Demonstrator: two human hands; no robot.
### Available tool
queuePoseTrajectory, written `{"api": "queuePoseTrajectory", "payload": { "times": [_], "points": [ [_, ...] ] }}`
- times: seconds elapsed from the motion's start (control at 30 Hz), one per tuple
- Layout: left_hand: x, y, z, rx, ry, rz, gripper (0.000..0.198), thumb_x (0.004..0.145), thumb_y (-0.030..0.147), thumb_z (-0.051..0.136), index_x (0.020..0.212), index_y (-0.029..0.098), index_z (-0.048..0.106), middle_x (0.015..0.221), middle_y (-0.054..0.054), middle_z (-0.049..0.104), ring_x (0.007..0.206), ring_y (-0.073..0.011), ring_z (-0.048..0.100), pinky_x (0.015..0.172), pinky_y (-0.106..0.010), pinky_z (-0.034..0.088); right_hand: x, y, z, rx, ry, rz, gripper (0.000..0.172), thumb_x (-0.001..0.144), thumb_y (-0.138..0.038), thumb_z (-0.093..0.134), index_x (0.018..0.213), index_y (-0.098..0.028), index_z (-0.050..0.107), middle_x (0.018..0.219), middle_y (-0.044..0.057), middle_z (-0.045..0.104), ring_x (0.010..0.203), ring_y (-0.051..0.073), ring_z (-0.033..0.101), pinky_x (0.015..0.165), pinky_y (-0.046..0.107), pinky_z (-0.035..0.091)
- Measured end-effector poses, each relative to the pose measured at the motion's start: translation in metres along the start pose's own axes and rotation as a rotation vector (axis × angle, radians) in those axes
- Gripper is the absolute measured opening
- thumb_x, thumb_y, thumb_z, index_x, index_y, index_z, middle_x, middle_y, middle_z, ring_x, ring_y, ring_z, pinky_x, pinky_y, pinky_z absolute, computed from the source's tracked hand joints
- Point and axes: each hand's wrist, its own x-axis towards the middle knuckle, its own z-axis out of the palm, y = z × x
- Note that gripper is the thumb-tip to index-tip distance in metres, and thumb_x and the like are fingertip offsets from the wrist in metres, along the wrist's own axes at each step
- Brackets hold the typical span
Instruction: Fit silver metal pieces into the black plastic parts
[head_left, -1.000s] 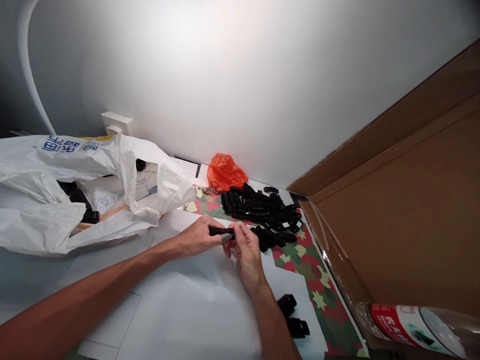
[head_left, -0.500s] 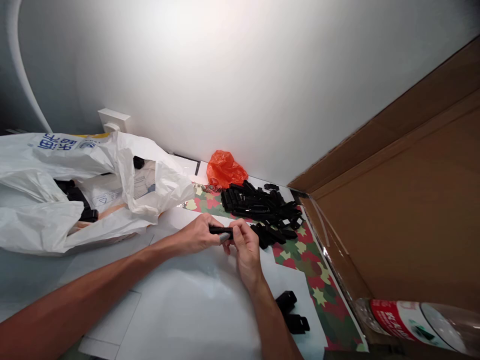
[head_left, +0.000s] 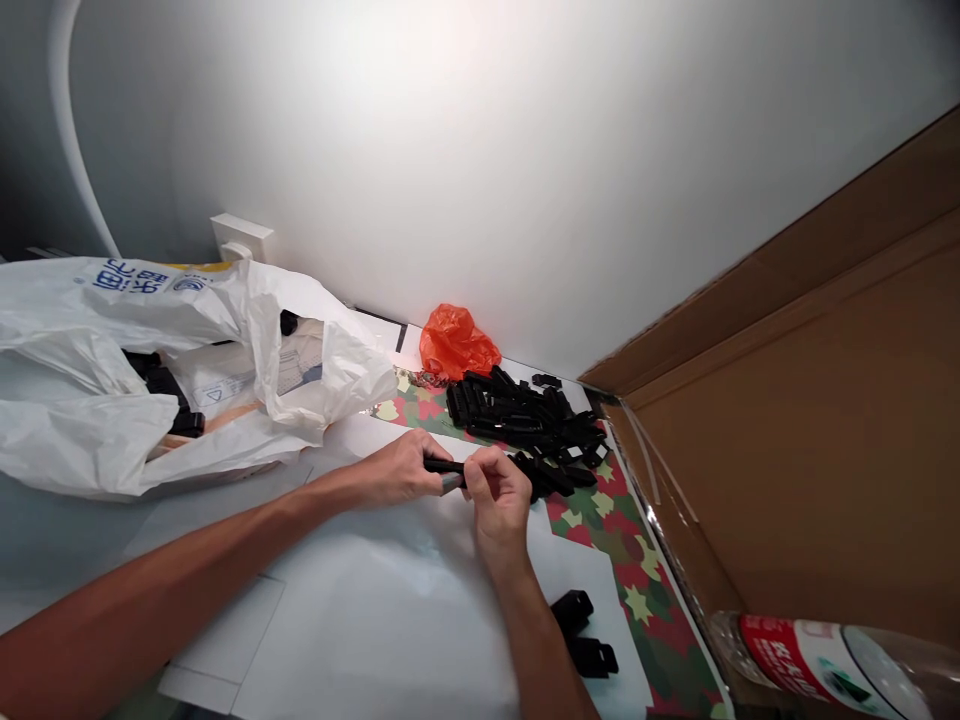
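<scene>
Between both hands is a slim black plastic piece [head_left: 444, 466], held roughly level above the white paper. My left hand [head_left: 409, 468] pinches its left end between thumb and fingers. On its right end, my right hand [head_left: 496, 490] is closed, with the thumb on top and that end hidden. Just beyond the hands, a heap of black plastic parts [head_left: 517, 410] lies on a camouflage-patterned sheet [head_left: 637, 570]. Two larger black pieces [head_left: 592, 657] rest on the white paper [head_left: 375, 610], to the right of my right forearm.
A white plastic bag [head_left: 90, 460] with black parts inside lies open on the left. An orange plastic bag [head_left: 456, 343] sits against the wall behind the heap. Cardboard [head_left: 810, 420] stands along the right side, with a clear labelled bottle [head_left: 817, 655] at lower right.
The view has shifted slightly. Both hands keep hold of the black piece, and the right hand has turned a little and moved slightly right.
</scene>
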Motion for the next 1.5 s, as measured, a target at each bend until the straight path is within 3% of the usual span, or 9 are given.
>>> {"api": "queuePoseTrajectory", "payload": {
  "times": [0.1, 0.33, 0.5, 0.73, 0.93, 1.03, 1.13, 1.3, 1.5],
  "points": [
    [0.001, -0.002, 0.001, 0.015, 0.057, 0.019, 0.035, 0.078, 0.024, 0.060, 0.055, 0.020, 0.034, 0.058, 0.005, 0.020, 0.056, -0.0089, 0.016, 0.050, -0.030, 0.011, -0.001, -0.004, -0.002, -0.174, 0.060, -0.107, 0.040, 0.097, -0.035, 0.070, 0.068, -0.021, 0.047, 0.066, -0.005, 0.041, 0.060, 0.011, 0.038, 0.057, 0.025, 0.034],
    [0.002, -0.004, 0.002, 0.016, 0.082, 0.055, 0.036, 0.075, 0.023, 0.059, 0.058, 0.021, 0.027, 0.057, 0.006, 0.021, 0.057, -0.0087, 0.017, 0.052, -0.029, 0.013, 0.000, -0.008, -0.002, -0.192, 0.061, -0.044, 0.036, 0.096, -0.045, 0.070, 0.078, -0.022, 0.051, 0.072, -0.004, 0.045, 0.062, 0.012, 0.043, 0.056, 0.024, 0.036],
    [0.001, -0.006, 0.001, -0.009, 0.048, 0.048, 0.029, 0.074, 0.023, 0.057, 0.058, 0.020, 0.033, 0.057, 0.006, 0.024, 0.056, -0.0087, 0.018, 0.051, -0.030, 0.012, 0.002, -0.005, -0.004, -0.147, -0.057, 0.032, 0.039, 0.099, -0.049, 0.063, 0.075, -0.020, 0.057, 0.067, -0.004, 0.044, 0.058, 0.012, 0.039, 0.054, 0.025, 0.033],
    [0.000, -0.006, 0.001, -0.008, 0.057, 0.051, 0.031, 0.074, 0.024, 0.059, 0.057, 0.020, 0.034, 0.058, 0.005, 0.023, 0.057, -0.0098, 0.016, 0.051, -0.031, 0.010, -0.001, -0.005, -0.005, -0.304, 0.007, -0.075, 0.033, 0.100, -0.041, 0.065, 0.075, -0.019, 0.063, 0.068, -0.002, 0.054, 0.062, 0.013, 0.048, 0.057, 0.026, 0.038],
    [0.002, -0.010, 0.002, -0.012, 0.132, 0.069, 0.026, 0.070, 0.022, 0.060, 0.056, 0.019, 0.038, 0.056, 0.005, 0.025, 0.057, -0.0096, 0.018, 0.051, -0.031, 0.011, -0.005, -0.007, 0.000, -0.429, 0.076, -0.220, 0.039, 0.104, -0.036, 0.059, 0.068, -0.020, 0.054, 0.065, -0.003, 0.047, 0.059, 0.012, 0.042, 0.057, 0.026, 0.035],
    [0.000, -0.008, 0.002, -0.022, 0.140, 0.083, 0.025, 0.075, 0.026, 0.060, 0.058, 0.019, 0.043, 0.058, 0.005, 0.028, 0.057, -0.0094, 0.021, 0.052, -0.030, 0.013, -0.002, -0.009, -0.003, -0.377, 0.099, -0.175, 0.046, 0.108, -0.042, 0.047, 0.067, -0.020, 0.051, 0.064, -0.003, 0.043, 0.059, 0.013, 0.040, 0.056, 0.027, 0.034],
    [-0.002, -0.007, 0.002, -0.036, 0.150, 0.091, 0.028, 0.081, 0.033, 0.058, 0.061, 0.018, 0.045, 0.058, 0.005, 0.029, 0.057, -0.0093, 0.021, 0.052, -0.030, 0.014, 0.005, -0.012, -0.007, -0.293, 0.139, -0.051, 0.046, 0.105, -0.048, 0.052, 0.068, -0.021, 0.050, 0.062, -0.004, 0.040, 0.055, 0.012, 0.036, 0.051, 0.025, 0.031],
    [-0.003, -0.011, 0.002, -0.060, 0.153, 0.113, 0.024, 0.081, 0.032, 0.056, 0.063, 0.018, 0.049, 0.059, 0.005, 0.028, 0.058, -0.0096, 0.022, 0.054, -0.030, 0.013, 0.012, -0.013, -0.008, -0.226, -0.033, 0.120, 0.036, 0.101, -0.055, 0.059, 0.089, -0.020, 0.060, 0.068, -0.004, 0.049, 0.055, 0.011, 0.041, 0.050, 0.024, 0.033],
    [-0.002, -0.016, 0.001, -0.079, 0.141, 0.149, 0.024, 0.082, 0.033, 0.057, 0.067, 0.015, 0.061, 0.060, 0.005, 0.032, 0.058, -0.0090, 0.025, 0.053, -0.028, 0.017, 0.009, -0.008, -0.007, -0.314, -0.121, 0.052, 0.037, 0.106, -0.052, 0.050, 0.087, -0.021, 0.059, 0.069, -0.004, 0.048, 0.061, 0.013, 0.046, 0.056, 0.025, 0.039]
  ]
}}
